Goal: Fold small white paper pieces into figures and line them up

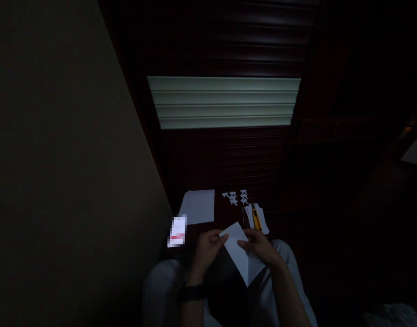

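In a dim room I hold a white sheet of paper [242, 254] over my lap, one corner pointing down. My left hand [208, 247] pinches its upper left edge, with a dark watch on that wrist. My right hand [259, 245] grips the paper's upper right part, fingers closed on it. Just beyond my hands is a dark surface [225, 213] with a flat white sheet [198, 206] on it. Several small folded paper shapes [235, 197] lie in a cluster farther back.
A yellow-handled cutter [256, 220] lies on paper strips at the right of the dark surface. A small white card [177, 231] sits at its left edge. A plain wall fills the left; dark louvred panels with one pale lit band [225, 102] stand behind.
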Demonstrator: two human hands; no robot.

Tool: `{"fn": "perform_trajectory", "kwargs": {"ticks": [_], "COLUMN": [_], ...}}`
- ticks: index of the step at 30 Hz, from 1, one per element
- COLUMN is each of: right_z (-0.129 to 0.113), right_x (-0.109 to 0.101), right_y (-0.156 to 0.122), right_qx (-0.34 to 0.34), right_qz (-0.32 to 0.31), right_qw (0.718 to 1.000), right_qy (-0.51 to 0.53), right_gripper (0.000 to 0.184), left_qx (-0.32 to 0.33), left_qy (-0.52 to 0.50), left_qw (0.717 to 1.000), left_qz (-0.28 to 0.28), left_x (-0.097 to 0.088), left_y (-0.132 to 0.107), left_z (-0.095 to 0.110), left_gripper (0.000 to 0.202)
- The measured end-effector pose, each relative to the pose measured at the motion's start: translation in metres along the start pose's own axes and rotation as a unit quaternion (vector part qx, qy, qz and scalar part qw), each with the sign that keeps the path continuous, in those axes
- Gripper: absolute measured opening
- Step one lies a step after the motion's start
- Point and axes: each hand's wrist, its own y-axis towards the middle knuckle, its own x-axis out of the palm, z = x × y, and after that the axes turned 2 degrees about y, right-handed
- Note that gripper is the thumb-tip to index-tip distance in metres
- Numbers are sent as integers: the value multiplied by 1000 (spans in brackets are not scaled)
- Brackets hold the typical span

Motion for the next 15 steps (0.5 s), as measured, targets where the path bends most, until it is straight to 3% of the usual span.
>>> {"fn": "perform_trajectory", "kwargs": {"ticks": [6,10,15], "right_z": [-8,-12,-15], "right_x": [-3,-7,-11], "right_y": [-6,-9,-11], "right_qx": [15,18,23], "right_qz": [1,-5,-9], "right_qw": [1000,1000,998], "right_qy": [-9,0,60], "right_gripper": [41,41,53], "left_qx": [15,5,-16], "left_qy": [5,-39,-109], "left_qw": [1000,999,993], "left_qz": [12,-21,-43], "left_x": [1,0,-4], "left_y": [1,-2,-8], "left_z": [-1,2,9], "left_gripper": [37,38,41]}}
